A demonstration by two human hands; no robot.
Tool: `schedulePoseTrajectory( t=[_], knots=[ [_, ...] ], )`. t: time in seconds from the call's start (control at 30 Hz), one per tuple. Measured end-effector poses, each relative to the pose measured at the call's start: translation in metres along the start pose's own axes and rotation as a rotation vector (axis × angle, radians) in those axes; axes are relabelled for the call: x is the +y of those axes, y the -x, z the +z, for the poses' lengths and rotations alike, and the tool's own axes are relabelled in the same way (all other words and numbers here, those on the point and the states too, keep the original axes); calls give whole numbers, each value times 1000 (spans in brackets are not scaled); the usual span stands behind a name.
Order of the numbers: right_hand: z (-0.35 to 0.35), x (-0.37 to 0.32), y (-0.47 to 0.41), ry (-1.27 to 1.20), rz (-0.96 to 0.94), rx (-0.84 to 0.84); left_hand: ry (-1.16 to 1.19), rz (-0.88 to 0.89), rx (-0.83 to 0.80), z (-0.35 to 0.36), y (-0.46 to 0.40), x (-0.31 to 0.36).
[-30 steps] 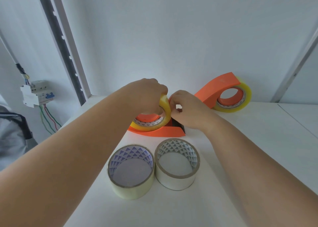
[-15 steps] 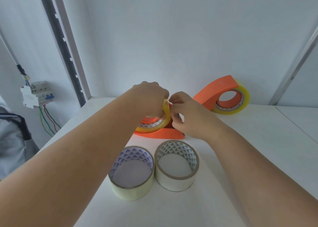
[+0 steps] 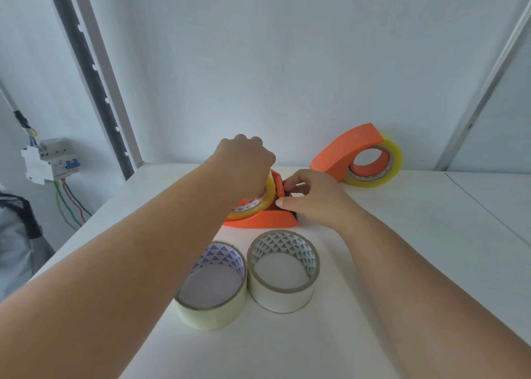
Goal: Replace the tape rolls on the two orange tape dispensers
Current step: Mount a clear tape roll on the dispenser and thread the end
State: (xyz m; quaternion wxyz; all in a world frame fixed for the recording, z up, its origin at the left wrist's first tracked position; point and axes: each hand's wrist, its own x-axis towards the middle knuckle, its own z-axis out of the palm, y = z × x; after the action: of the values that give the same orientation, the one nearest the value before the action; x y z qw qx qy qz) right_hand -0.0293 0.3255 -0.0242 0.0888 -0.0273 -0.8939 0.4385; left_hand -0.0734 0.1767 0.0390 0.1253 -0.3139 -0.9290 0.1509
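Observation:
An orange tape dispenser (image 3: 267, 220) lies on its side in the middle of the white table. A yellowish tape roll (image 3: 255, 206) sits in it. My left hand (image 3: 244, 163) grips the top of that roll from above. To its right, my right hand (image 3: 310, 197) pinches the dispenser's black cutter end. A second orange dispenser (image 3: 344, 151) stands at the back right with a yellowish roll (image 3: 385, 166) in it. Two fresh rolls stand in front: a clear one (image 3: 212, 289) on the left and a whitish one (image 3: 283, 269) on the right, touching each other.
The white table (image 3: 402, 249) meets a white wall at the back; its left edge runs diagonally. A slotted metal upright (image 3: 94, 77) stands at the back left. A circuit breaker with coloured wires (image 3: 48, 160) hangs on the left wall.
Both hands have stayed on the near dispenser. My right hand's fingers have shifted lower on the cutter end. The roll sits lower in the dispenser than a second ago.

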Motion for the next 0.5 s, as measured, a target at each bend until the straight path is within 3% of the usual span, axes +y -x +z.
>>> schedulePoseTrajectory(
  t=[0.5],
  knots=[
    [6, -9, 3, -80, 46, -50, 156, 33, -28, 3, -2, -10]
  ],
)
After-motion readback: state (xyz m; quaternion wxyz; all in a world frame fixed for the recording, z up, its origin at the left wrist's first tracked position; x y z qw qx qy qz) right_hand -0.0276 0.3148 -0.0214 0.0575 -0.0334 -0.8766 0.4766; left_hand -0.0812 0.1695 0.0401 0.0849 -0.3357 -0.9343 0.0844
